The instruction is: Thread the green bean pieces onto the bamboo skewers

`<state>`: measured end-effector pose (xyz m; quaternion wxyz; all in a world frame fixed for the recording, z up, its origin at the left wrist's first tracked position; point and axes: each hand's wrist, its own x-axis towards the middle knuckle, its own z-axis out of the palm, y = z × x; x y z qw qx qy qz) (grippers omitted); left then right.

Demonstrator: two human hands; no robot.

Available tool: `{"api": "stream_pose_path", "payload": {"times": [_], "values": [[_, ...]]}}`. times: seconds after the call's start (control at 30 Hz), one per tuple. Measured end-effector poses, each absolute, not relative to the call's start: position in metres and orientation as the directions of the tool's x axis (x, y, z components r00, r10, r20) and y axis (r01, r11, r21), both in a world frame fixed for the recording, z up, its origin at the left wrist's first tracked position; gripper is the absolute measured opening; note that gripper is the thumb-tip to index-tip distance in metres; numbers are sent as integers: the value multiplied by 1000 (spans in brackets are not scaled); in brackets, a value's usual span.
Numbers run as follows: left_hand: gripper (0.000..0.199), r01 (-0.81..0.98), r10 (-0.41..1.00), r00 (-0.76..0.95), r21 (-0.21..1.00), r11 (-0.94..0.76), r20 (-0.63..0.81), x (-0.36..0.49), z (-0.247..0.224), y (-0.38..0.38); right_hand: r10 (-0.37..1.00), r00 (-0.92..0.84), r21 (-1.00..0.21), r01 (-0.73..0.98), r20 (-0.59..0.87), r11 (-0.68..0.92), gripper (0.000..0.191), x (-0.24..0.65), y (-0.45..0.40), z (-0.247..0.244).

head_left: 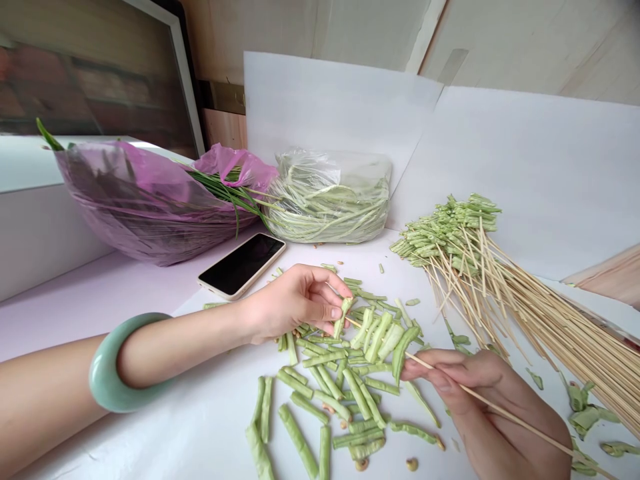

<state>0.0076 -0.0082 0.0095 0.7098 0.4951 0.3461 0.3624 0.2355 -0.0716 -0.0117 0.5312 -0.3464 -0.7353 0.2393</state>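
My left hand (305, 300), with a green bangle on its wrist, pinches a cut green bean piece (342, 317) at the tip of a bamboo skewer (467, 392). Several bean pieces (379, 337) are threaded crosswise along that skewer, between my two hands. Below them, my right hand (495, 407) holds the skewer's bare shaft between thumb and fingers, its lower end running past the palm toward the bottom right. Loose cut bean pieces (325, 380) lie scattered on the white surface under both hands, a few brownish beans among them.
At the right lies a pile of filled bean skewers (450, 230), sticks pointing toward me. A clear bag of long beans (330, 200) and a purple bag of greens (150, 207) stand at the back. A phone (243, 265) lies left of centre. Bean scraps (587, 420) lie lower right.
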Motion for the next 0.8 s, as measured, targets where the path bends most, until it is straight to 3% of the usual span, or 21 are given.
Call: {"api": "stream_pose_path", "payload": {"times": [0.37,0.8], "values": [[24,-197,848,506,936,291,-158,11,6,-12,729,-264,-675,276,632,685,17,238,-69,-12],[21,-211,843,504,919,333,-190,16,-3,-17,762,-297,-713,273,575,645,16,238,-70,-17]]}}
